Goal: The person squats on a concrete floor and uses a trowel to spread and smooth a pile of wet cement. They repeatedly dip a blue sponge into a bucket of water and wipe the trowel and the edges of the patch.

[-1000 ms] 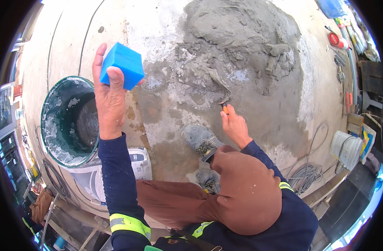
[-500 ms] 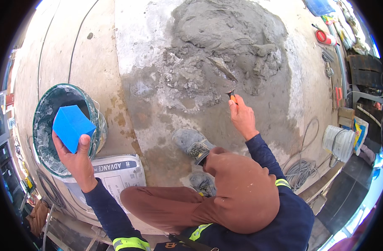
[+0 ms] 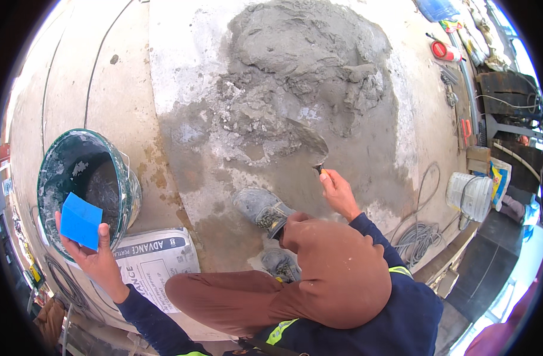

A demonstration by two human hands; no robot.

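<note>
The blue square container [image 3: 80,221] sits in the left hand [image 3: 96,258], gripped from below with the thumb laid up its right edge; it is held over the near rim of the green bucket [image 3: 129,196], whose inside is smeared with grey residue. The right hand [image 3: 338,193] is closed around the handle of a trowel [image 3: 307,142], the blade lying flat in the wet mortar pile [image 3: 307,53] spread across the concrete floor [image 3: 105,89]. A darker damp patch runs from the pile down toward the person.

Just beside the bucket, under the left forearm, lies a paper cement bag [image 3: 156,255] (white, with dark printing). The person crouches, brown trousers bent at the knee, with one grey, dust-caked shoe [image 3: 262,209] planted on the damp patch and the other shoe [image 3: 278,264] partly hidden behind the knee. To the right, well apart from the hands, a coiled cable [image 3: 417,237] lies near a white bucket [image 3: 468,196], and a red tool [image 3: 444,50] rests along the far right edge.
</note>
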